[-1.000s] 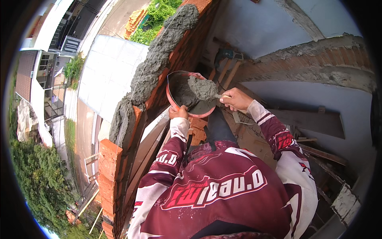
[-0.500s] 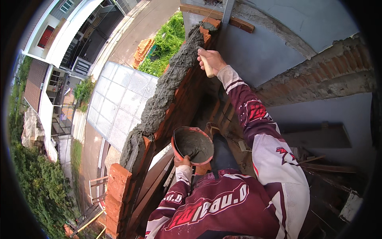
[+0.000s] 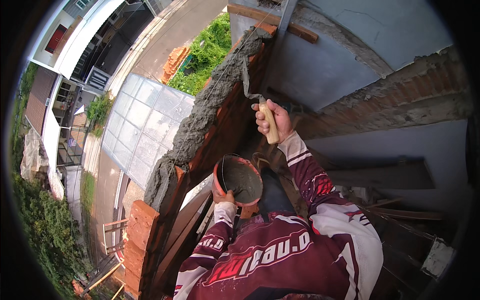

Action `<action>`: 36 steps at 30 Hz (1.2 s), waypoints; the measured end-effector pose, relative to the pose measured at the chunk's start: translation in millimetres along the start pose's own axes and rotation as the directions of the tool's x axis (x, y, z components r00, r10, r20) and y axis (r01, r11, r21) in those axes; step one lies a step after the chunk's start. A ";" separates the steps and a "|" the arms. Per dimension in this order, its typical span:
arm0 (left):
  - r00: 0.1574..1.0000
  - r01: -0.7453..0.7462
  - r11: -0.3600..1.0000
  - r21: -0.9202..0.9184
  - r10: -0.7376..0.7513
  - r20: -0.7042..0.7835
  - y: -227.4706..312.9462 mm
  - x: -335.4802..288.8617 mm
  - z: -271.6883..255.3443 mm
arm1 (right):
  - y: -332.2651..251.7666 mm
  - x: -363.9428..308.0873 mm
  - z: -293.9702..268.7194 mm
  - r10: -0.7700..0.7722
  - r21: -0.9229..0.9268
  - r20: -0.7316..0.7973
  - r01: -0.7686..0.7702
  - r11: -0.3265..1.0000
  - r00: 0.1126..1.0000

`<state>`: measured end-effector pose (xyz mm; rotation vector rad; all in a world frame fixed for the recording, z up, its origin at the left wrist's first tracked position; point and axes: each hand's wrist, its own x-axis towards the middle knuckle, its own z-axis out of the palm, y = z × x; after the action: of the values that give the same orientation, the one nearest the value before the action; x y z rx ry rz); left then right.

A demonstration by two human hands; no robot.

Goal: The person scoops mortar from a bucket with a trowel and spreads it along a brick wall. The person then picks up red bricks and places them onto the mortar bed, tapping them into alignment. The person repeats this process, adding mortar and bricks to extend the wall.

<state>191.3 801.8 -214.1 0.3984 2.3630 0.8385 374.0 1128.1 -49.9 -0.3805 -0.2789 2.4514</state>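
Observation:
My right hand (image 3: 272, 120) is closed round the wooden handle of a trowel (image 3: 270, 125). The trowel's narrow, mortar-smeared blade points up and away, close against the right side of the brick wall (image 3: 226, 117). Along the wall top lies a thick, rough bed of grey mortar (image 3: 200, 110). Low in the middle, my left hand (image 3: 223, 197) grips the near left rim of an orange-red bucket (image 3: 218, 179). Wet grey mortar fills part of the bucket, and its thin wire handle rests at the left side.
A thin string (image 3: 192, 120) runs along the wall top. Bare orange bricks (image 3: 142, 220) form the wall's near end. Left of the wall, a translucent panel roof (image 3: 140, 115) and a street lie far below. A grey wall (image 3: 320, 65) with timber (image 3: 300, 32) stands at right.
My right hand has come nearer and a little right with the trowel, whose blade now shows beside the wall. My left hand still holds the bucket.

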 end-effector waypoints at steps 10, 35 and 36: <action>0.961 -0.272 0.903 -0.333 0.275 -0.038 124.7 15.6 20.0 | 18.8 -114.3 -9.8 -0.137 -0.899 -0.397 -0.414 -0.142 0.908; 0.684 -0.619 0.575 -0.535 0.729 -0.007 258.6 29.0 20.2 | 62.3 -73.8 39.3 -0.228 -0.531 -0.163 -0.280 -0.800 0.960; 0.683 -0.631 0.570 -0.526 0.730 -0.027 261.6 28.9 18.3 | 68.3 -78.7 43.6 -0.032 -0.520 -0.290 -0.185 -0.834 0.957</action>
<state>200.9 1021.3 -68.1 1.1621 1.6641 1.6368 380.6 1021.6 -13.0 -1.4432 -3.0881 0.6964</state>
